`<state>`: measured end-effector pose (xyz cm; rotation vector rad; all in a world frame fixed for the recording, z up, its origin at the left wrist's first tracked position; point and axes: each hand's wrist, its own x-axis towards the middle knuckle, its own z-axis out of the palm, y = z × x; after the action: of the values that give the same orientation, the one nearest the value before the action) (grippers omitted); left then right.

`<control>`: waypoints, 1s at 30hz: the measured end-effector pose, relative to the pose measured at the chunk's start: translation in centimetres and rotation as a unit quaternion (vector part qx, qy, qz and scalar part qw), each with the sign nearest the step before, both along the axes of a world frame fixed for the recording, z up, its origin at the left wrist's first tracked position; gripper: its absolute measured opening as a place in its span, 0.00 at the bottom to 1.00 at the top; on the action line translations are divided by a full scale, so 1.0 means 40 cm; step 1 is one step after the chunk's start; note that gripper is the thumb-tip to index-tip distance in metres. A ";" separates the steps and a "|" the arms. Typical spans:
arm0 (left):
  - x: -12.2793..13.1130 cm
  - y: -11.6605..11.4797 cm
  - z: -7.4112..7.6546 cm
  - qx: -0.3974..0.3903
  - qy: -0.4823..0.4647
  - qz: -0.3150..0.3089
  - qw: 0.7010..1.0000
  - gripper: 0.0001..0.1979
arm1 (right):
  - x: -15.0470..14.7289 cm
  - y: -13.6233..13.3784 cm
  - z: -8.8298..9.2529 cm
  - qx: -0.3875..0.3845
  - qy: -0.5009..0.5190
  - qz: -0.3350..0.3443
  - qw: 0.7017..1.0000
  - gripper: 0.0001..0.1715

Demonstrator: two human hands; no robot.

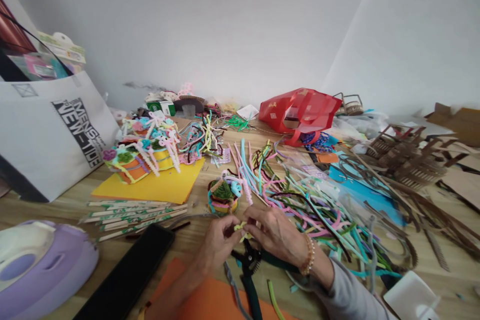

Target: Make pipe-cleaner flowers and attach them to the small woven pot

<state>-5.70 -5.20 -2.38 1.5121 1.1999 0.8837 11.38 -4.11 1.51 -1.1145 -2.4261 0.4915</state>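
Head camera, and we're right on a short yellow-green pipe cleaner (242, 231), one small fuzzy bent piece pinched up at the centre of the shot, just above the wooden table (71, 215)! The left hand (217, 242) and right hand (275, 232) are both closed on it, fingertips meeting around that little piece. A beaded bracelet (309, 255) circles the right wrist, and a grey sleeve (347, 292) runs out of frame. Directly beneath the hands sit one pair of green-handled pliers (249, 267), jaws up near the fingers, though whether either hand is on them I can't tell. Just ahead is one small round pipe-cleaner piece (223, 197) with a green centre, and right beside it a big tangled heap of multicoloured pipe cleaners (300, 200) spreads to the right. Further left, one yellow card sheet (150, 185) carries a cluster of colourful pipe-cleaner craftwork (144, 150). Closer in we've got one orange card sheet (198, 297), one black phone (127, 272), a bundle of paper-wrapped chopsticks (135, 217), too tightly packed to count, and one purple-and-white plastic appliance (41, 270). Out back: one red bag (300, 115), one white tote bag (48, 135), and a pile of brown cardboard strips (407, 157) on the right!
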 end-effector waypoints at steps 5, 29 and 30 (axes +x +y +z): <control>-0.006 0.011 -0.005 -0.037 -0.067 -0.019 0.997 0.09 | 0.002 0.000 -0.001 0.022 0.006 0.004 1.000 0.05; 0.000 -0.004 0.019 -0.034 -0.144 0.056 0.987 0.12 | 0.004 0.003 0.012 -0.167 0.100 -0.038 0.980 0.09; 0.000 -0.005 0.019 -0.020 -0.126 0.056 0.990 0.12 | 0.005 0.004 0.014 -0.177 0.109 -0.037 0.977 0.10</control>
<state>-5.70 -5.41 -1.61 1.2686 1.1164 1.0845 11.56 -3.97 2.05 -1.2128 -2.1483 0.9974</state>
